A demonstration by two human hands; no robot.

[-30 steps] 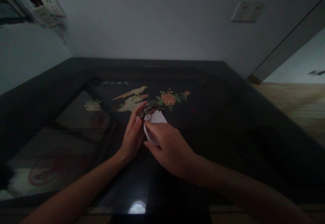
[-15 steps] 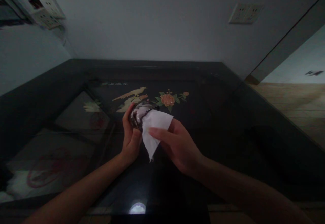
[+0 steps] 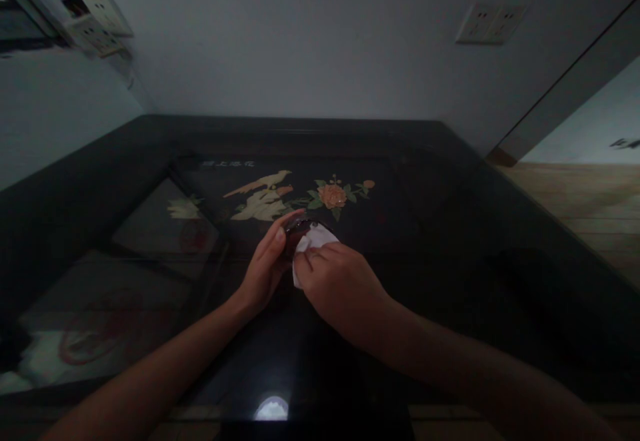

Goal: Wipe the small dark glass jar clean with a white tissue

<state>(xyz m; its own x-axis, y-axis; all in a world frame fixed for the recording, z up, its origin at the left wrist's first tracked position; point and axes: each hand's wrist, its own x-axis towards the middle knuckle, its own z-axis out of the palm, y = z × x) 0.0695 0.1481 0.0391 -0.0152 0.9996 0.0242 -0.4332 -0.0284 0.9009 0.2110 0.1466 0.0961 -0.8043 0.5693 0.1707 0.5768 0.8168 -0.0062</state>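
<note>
My left hand [image 3: 265, 268] is closed around the left side of a dark, glossy object with a curved rim [image 3: 296, 226]. Dim light and my hands hide much of it, so its exact kind is unclear. My right hand [image 3: 340, 284] pinches a crumpled white tissue [image 3: 320, 234] and presses it against the object, inside the curve of the rim. One corner of the tissue hangs below my right fingers. Both hands are held over the middle of a dark glossy table [image 3: 420, 281].
A bird picture [image 3: 263, 201] and an orange flower [image 3: 333, 196] decorate the tabletop. Wall sockets [image 3: 490, 23] are at the back right, more sockets [image 3: 97, 31] at the back left. Wooden floor [image 3: 580, 201] shows on the right. The glossy top carries reflections.
My right hand has moved in and turned over, bringing the tissue, which was hanging spread out, bunched against the object. My left hand has tilted the object and shifted slightly right.
</note>
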